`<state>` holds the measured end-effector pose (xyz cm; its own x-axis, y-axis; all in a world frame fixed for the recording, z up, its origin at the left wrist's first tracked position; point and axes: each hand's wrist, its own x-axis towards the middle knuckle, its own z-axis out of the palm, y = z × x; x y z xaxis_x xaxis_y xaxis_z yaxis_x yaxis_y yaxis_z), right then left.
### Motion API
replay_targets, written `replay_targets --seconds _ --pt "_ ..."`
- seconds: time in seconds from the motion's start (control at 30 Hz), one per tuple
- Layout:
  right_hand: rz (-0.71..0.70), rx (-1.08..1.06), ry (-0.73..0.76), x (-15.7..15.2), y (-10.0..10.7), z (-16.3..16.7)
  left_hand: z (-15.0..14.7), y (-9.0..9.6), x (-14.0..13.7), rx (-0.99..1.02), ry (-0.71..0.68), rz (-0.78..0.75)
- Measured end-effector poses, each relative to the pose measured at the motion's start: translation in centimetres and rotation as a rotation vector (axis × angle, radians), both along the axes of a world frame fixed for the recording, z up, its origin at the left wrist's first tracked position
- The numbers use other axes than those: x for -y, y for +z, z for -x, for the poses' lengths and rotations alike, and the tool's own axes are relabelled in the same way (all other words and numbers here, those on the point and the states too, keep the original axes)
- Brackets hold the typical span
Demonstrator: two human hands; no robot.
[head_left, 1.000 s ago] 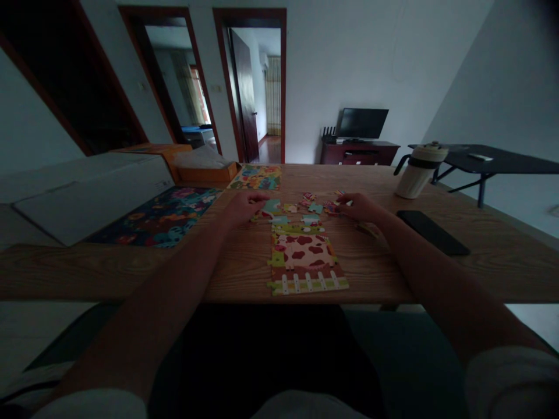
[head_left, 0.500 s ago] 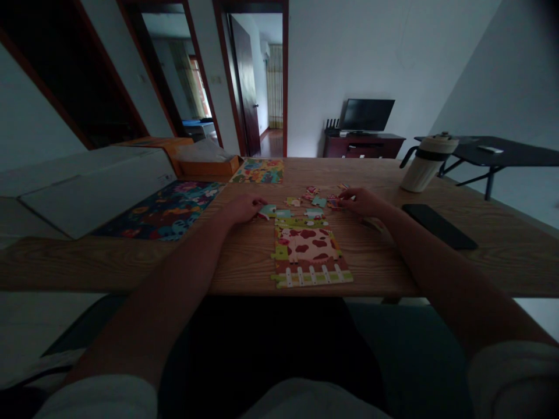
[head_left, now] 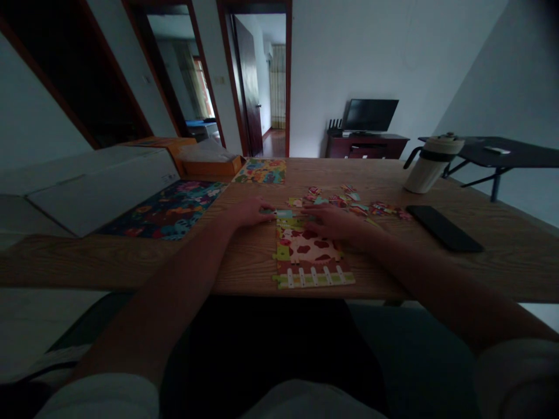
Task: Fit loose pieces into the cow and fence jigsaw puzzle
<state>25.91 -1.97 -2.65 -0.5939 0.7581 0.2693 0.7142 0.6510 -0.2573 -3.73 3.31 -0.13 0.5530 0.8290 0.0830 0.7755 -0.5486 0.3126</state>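
Observation:
A partly joined jigsaw puzzle [head_left: 312, 250], showing a brown-spotted cow above a white fence, lies near the table's front edge. At its upper left corner my left hand [head_left: 253, 212] is closed, thumb and fingers on a small puzzle piece that they mostly cover. My right hand [head_left: 332, 221] lies palm down over the puzzle's upper right part, fingers stretched to the left and slightly apart. It hides the top right pieces. A pale blue piece [head_left: 283, 213] sits in the top row between the hands. Loose puzzle pieces [head_left: 338, 201] are scattered just behind my right hand.
A black phone-like slab [head_left: 443, 228] and a white jug-like flask [head_left: 430, 166] stand to the right on the wooden table [head_left: 244, 267]. At left are a dark colourful picture sheet [head_left: 161, 212], a white box [head_left: 105, 180] and an orange box [head_left: 209, 167]. Another picture [head_left: 262, 171] lies behind.
My right hand has moved left and nearer, from the loose pieces onto the puzzle's upper right, uncovering more loose pieces. My left hand has shifted slightly right towards the puzzle's corner.

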Motion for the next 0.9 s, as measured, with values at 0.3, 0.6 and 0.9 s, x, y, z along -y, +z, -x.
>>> replay_targets --seconds 0.3,0.6,0.9 --pt "0.038 0.081 0.047 0.9 0.3 0.0 -1.0 -0.8 0.3 -0.065 -0.065 -0.060" --pt "0.055 0.068 0.067 0.9 0.7 -0.6 -1.5 -0.2 1.1 -0.073 -0.024 -0.035" --pt "0.107 0.101 0.017 1.1 1.3 -0.7 -1.9 -0.4 1.0 -0.178 -0.038 -0.096"
